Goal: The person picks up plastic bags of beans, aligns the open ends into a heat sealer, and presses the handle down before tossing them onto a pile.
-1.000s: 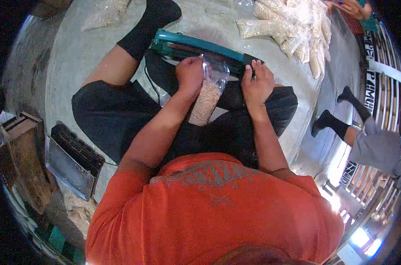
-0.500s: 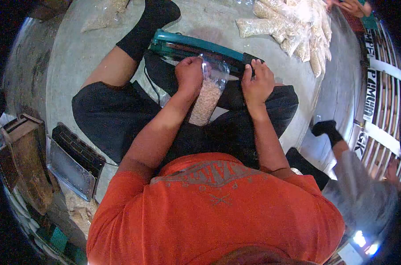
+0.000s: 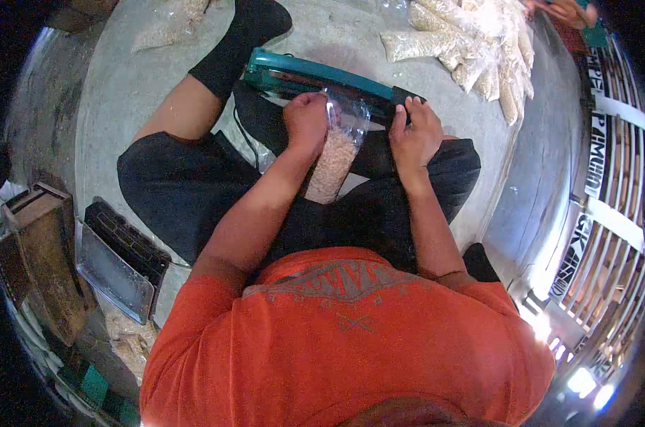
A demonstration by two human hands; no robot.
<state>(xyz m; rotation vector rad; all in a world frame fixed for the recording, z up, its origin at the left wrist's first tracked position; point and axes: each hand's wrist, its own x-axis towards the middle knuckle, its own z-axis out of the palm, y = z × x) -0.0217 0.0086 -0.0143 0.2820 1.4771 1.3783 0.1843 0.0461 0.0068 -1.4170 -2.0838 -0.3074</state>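
Note:
A clear plastic bag [image 3: 332,165], filled in its lower part with pale, small pieces, stands tilted between my legs. My left hand [image 3: 306,122] pinches its loose upper edge, fingers closed. The bag's upper end reaches the front of a long teal bag sealer [image 3: 322,73], which lies crosswise before me. At the sealer's right end, my right hand [image 3: 416,135] rests with stretched fingers on the black handle end [image 3: 406,95], thumb apart from the fingers.
Many filled bags [image 3: 472,50] lie piled at the upper right, and another bag [image 3: 173,25] lies at the upper left. To my left are a dark box with a grey lid [image 3: 116,267] and a wooden block [image 3: 49,249]. Another person's hand [image 3: 568,11] shows at the top right.
My hands, the bag and the sealer stay almost in place. The person in grey at the right has moved out of view, leaving more of the slatted wall visible.

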